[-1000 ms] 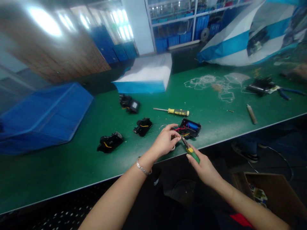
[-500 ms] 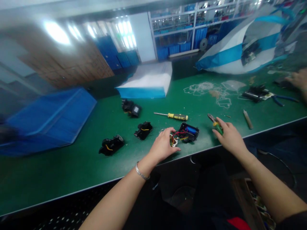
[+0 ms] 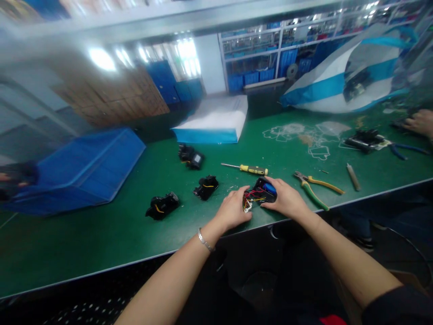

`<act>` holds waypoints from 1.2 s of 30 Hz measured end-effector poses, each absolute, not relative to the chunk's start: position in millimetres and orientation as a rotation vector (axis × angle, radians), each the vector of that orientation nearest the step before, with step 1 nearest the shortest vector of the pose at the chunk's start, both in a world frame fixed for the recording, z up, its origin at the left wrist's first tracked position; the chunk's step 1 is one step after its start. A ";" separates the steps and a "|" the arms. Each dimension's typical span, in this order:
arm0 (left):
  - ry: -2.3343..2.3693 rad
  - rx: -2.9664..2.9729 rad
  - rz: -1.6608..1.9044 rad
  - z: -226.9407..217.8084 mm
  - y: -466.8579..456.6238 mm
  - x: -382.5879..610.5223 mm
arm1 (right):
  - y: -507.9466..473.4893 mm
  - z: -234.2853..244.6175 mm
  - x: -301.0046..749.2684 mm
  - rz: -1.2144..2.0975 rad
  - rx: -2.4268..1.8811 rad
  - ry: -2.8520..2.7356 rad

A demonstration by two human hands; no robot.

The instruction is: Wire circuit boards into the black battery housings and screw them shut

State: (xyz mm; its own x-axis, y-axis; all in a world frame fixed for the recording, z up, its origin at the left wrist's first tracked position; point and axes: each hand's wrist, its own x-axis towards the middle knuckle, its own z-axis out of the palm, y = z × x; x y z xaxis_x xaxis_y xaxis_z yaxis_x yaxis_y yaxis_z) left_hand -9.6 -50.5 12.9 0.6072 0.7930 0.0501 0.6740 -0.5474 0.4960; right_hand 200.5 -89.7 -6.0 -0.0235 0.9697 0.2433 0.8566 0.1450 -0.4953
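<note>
A small black housing (image 3: 262,188) with a blue cell and red and yellow wires lies near the front edge of the green table (image 3: 101,234). My right hand (image 3: 286,200) curls around its right side and grips it. My left hand (image 3: 233,208), with a bracelet at the wrist, pinches the white connector and wires at its left end. Green-and-yellow-handled pliers (image 3: 314,186) lie on the table just right of my right hand, untouched.
A yellow-handled screwdriver (image 3: 248,169) lies behind the housing. Three more black parts (image 3: 162,206) (image 3: 206,187) (image 3: 191,156) sit to the left. A blue bin (image 3: 77,169) lies far left, a white-and-blue bag (image 3: 213,119) behind. Another person's hand (image 3: 419,122) works at far right.
My right hand moved the pliers away to the right, put them down on the table, and came back to grip the housing. My left hand stayed at the wires.
</note>
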 end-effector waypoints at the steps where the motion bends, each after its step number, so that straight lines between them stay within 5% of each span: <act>1: 1.166 2.404 0.374 13.0 -49.8 -10.7 | -89.7 -7.5 202.2 0.243 -1.750 -1.910; 12: 1.053 2.409 0.297 18.2 -38.0 -24.1 | -114.2 11.2 292.1 -0.486 -1.847 -1.676; 18: 1.016 2.363 0.273 23.2 -36.4 -25.5 | -100.2 20.8 262.5 -0.302 -1.633 -1.583; 25: 0.765 1.714 0.874 63.0 -32.5 -33.3 | -75.8 29.4 197.2 0.112 -1.223 -1.465; 29: 0.496 1.520 0.927 79.2 -36.4 -33.0 | -71.0 37.7 156.5 0.359 -1.025 -1.545; 36: 0.487 1.516 1.104 85.4 -36.5 -37.9 | -71.0 54.4 129.3 0.361 -0.974 -1.581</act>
State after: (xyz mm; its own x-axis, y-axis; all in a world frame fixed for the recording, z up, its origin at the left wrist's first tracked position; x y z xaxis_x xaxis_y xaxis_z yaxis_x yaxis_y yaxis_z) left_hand -37.9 -36.5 85.4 0.4733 0.7992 0.3706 -0.2643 -0.2725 0.9252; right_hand 129.3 -71.0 54.4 0.0332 0.7474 0.6635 0.3851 0.6031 -0.6986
